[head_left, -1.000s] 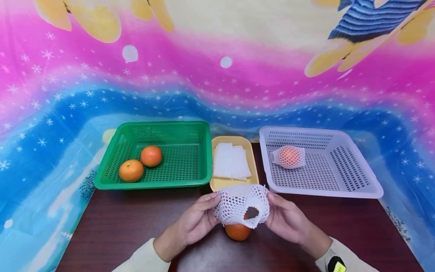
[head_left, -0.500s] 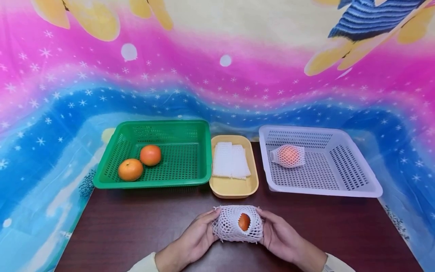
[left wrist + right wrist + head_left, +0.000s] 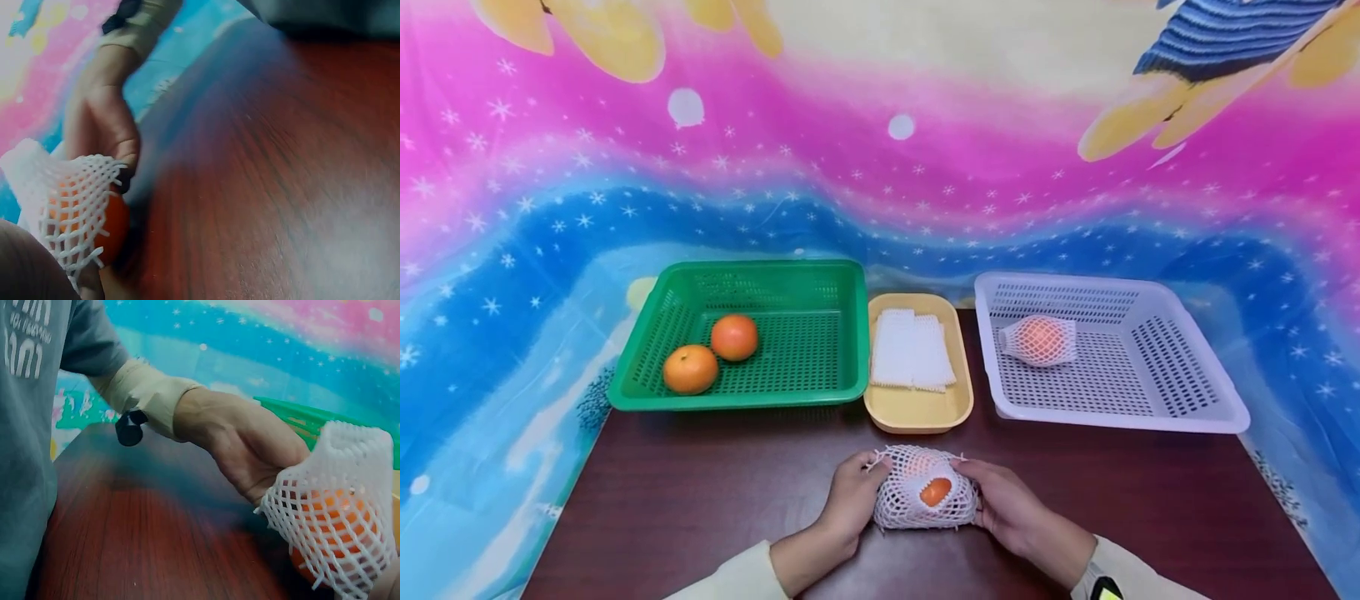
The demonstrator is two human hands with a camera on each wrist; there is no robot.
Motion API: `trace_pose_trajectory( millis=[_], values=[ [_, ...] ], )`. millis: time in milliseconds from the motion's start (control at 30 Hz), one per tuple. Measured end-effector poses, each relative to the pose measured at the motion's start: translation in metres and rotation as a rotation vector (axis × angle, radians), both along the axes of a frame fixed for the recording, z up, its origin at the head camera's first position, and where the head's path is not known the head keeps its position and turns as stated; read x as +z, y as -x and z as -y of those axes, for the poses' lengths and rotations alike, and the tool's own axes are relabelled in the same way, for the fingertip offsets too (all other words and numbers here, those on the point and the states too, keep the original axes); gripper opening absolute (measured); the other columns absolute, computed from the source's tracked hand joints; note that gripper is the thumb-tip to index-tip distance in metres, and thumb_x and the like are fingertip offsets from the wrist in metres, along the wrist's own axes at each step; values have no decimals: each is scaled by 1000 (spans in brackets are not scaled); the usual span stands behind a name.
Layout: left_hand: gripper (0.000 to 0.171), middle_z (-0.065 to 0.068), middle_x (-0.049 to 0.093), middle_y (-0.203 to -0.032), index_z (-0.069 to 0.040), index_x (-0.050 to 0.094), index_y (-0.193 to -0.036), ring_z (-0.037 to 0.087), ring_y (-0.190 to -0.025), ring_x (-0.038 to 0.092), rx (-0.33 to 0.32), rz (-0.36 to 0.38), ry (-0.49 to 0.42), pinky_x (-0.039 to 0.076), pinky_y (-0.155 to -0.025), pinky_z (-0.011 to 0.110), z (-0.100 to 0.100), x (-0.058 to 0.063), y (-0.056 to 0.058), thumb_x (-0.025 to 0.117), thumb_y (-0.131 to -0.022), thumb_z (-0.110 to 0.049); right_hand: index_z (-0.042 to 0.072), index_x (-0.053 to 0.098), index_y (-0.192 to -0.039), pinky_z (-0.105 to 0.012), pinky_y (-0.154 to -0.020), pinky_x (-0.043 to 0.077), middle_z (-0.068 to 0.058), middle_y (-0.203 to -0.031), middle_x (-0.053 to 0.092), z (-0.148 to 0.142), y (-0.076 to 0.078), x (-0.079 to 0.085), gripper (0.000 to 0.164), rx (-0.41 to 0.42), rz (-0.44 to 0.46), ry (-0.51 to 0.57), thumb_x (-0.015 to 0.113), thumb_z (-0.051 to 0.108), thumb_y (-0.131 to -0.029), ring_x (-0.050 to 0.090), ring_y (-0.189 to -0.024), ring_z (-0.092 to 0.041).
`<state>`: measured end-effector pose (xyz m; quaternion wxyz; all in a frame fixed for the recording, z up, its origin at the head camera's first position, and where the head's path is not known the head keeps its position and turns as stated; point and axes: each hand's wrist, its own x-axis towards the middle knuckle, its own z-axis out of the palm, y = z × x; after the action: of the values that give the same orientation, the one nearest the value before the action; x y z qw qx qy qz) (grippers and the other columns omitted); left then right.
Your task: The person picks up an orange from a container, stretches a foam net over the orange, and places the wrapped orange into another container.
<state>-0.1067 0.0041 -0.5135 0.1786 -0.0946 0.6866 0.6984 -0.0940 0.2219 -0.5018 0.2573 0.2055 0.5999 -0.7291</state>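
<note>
A white foam fruit net (image 3: 898,508) sits over an orange (image 3: 936,492) at the front middle of the table, and the fruit's skin shows through an opening in the mesh. My left hand (image 3: 848,504) pinches the net's left end between thumb and fingers. At the other end, my right hand (image 3: 1017,512) grips the mesh, thumb on top. In the left wrist view part of the orange (image 3: 117,228) sticks out beneath the net's edge. The right wrist view has the foam net (image 3: 337,531) stretched around the fruit, with its upper part standing up as a loose white band.
Two bare oranges (image 3: 690,370) lie in a green basket (image 3: 737,403) at the back left. A yellow tray (image 3: 917,417) with flat foam nets (image 3: 912,350) stands in the middle. On the right, a pale lilac basket (image 3: 1120,422) holds one netted orange (image 3: 1041,340).
Both hands have brought the foam net down from above the orange, so that it now covers most of the fruit. The left hand has since turned, with its fingers more over the net's end.
</note>
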Motion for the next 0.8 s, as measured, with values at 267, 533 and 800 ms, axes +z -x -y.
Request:
trace_pose_trajectory(
  millis=[267, 533, 800],
  values=[
    [19, -4, 41, -65, -9, 52, -85, 13, -61, 44, -149, -341, 521, 37, -53, 27, -9, -3, 11, 60, -102, -14, 0, 69, -101, -30, -63, 57, -1, -84, 69, 19, 5, -4, 20, -89, -106, -383, 57, 17, -102, 66, -73, -13],
    [11, 4, 61, -70, -7, 54, -94, 19, -70, 64, -275, -446, 623, 46, -56, 33, -6, -5, 14, 63, -98, -5, 1, 61, -99, -23, -57, 42, 0, -69, 56, 19, 8, -9, 11, 48, -348, -748, 64, 12, -99, 51, -62, -11],
    [31, 10, 64, -97, -6, 49, -118, 23, -75, 67, -281, -604, 709, 54, -61, 33, -4, -12, 14, 66, -94, 0, 11, 50, -104, -24, -69, 45, -2, -91, 56, 17, 4, -15, 20, 145, -609, -954, 66, 2, -97, 51, -77, -12]
  ],
)
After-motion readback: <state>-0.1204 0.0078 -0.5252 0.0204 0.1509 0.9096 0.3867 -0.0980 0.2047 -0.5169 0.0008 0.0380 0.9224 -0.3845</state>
